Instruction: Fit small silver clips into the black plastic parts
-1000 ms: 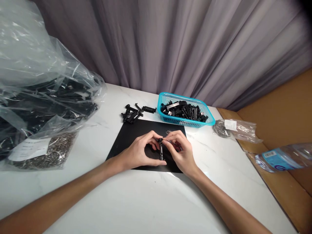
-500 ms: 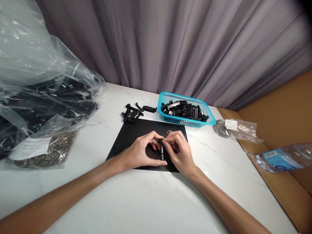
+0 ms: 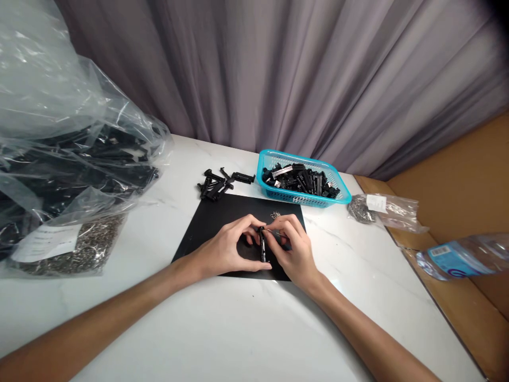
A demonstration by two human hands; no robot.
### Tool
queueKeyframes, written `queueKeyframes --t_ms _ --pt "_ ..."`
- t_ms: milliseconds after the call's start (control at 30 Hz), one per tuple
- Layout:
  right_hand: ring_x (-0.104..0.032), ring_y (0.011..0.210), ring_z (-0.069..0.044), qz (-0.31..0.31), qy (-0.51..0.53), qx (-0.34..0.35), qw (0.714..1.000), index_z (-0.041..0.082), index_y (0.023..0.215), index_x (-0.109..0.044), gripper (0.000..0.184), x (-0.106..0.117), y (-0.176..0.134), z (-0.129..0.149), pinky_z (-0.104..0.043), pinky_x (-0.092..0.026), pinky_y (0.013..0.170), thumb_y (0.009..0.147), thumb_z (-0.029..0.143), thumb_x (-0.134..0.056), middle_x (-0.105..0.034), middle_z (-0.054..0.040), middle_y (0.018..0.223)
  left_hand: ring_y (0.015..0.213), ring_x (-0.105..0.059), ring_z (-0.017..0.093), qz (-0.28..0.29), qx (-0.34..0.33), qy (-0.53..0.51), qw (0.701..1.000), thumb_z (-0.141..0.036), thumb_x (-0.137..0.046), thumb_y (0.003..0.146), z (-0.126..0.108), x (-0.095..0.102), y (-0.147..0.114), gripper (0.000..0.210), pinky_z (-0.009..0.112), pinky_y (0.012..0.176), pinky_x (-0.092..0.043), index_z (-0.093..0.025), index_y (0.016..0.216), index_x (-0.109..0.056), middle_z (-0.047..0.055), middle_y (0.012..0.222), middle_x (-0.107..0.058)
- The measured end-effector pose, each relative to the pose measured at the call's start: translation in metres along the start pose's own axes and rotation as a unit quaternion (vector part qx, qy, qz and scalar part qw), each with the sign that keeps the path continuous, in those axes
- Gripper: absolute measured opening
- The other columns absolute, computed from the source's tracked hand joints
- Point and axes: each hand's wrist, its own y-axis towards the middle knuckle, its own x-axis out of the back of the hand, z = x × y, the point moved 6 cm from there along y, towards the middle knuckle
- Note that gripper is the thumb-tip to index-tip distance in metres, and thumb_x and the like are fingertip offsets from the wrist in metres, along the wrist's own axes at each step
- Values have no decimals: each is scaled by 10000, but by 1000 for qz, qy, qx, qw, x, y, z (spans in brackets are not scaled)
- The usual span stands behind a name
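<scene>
A narrow black plastic part [image 3: 263, 246] stands lengthwise between the thumb and fingers of my left hand [image 3: 228, 246], which grips it at both ends above the black mat [image 3: 199, 233]. My right hand [image 3: 292, 246] is pinched closed at the far end of this part. A thin pointed shape shows by its fingers, but I cannot make out what it is. Just beyond the right fingers, a small heap of tiny metal pieces [image 3: 275, 215] lies on the mat.
Several loose black parts [image 3: 214, 185] lie behind the mat. A blue basket [image 3: 345, 197] holds many more. Clear bags stand left, one with small metal pieces [image 3: 95, 246]. At right are another small bag [image 3: 363, 208], a plastic bottle [image 3: 457, 260] and cardboard [image 3: 449, 175].
Both hands keep nearly the same pose around the black part. The right fingertips have shifted very slightly at its far end, and the whole view has drifted a little.
</scene>
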Motion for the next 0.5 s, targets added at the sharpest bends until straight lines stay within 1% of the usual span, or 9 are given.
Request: queueKeyframes --t_ms 133,333,500 --pt "-614 779 -160 -13 0 1 1000 245 1020 -661 51 1 0 -1 -280 -504 551 994 208 -638 -604 -52 997 905 -678 186 -1 -3 2 1000 -499 -917 702 0 0 -1 670 363 851 -628 -241 1222 -581 29 1082 -664" --pt "-597 707 -146 -15 -24 6 1000 250 998 -684 69 1 -3 -1 -287 -513 553 1000 205 -632 -610 -47 982 913 -686 196 -4 -2 1 1000 -515 -916 694 2 0 -2 685 375 856 -630 -244 1227 -580 30 1069 -669" --pt "-602 722 -147 -4 13 11 1000 237 972 -695 82 1 -2 1 -277 -496 538 998 185 -637 -613 -44 956 867 -681 185 2 12 8 1000 -485 -912 703 1 0 -2 659 353 824 -608 -236 1215 -581 7 968 -662"
